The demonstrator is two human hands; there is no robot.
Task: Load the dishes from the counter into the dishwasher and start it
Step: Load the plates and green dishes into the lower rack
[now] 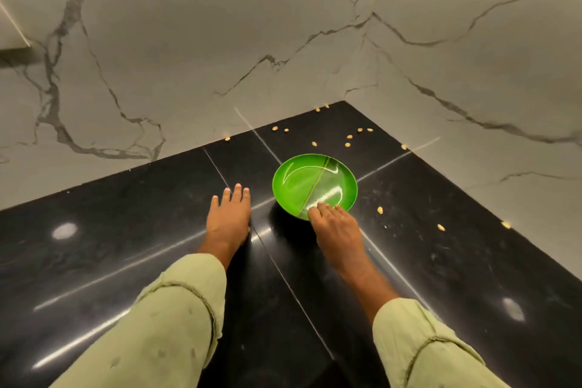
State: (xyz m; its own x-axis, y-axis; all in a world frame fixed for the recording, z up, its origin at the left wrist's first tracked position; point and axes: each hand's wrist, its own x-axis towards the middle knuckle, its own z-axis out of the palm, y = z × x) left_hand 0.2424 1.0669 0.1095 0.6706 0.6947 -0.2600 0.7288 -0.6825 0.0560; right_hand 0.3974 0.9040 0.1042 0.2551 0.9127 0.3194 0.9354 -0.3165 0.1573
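Head view: two hands, one plate, about fourteen kernels. Left hand flat on the black desk, fingers spread, holding nothing. One glossy green plate, empty, sits near the desk's back corner; right hand fingertips curl over its near rim. Kernels lie scattered around it.

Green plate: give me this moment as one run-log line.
stage: picking up | green plate: on black counter, empty | right hand: fingers on near rim | left hand: flat on counter | scattered kernels
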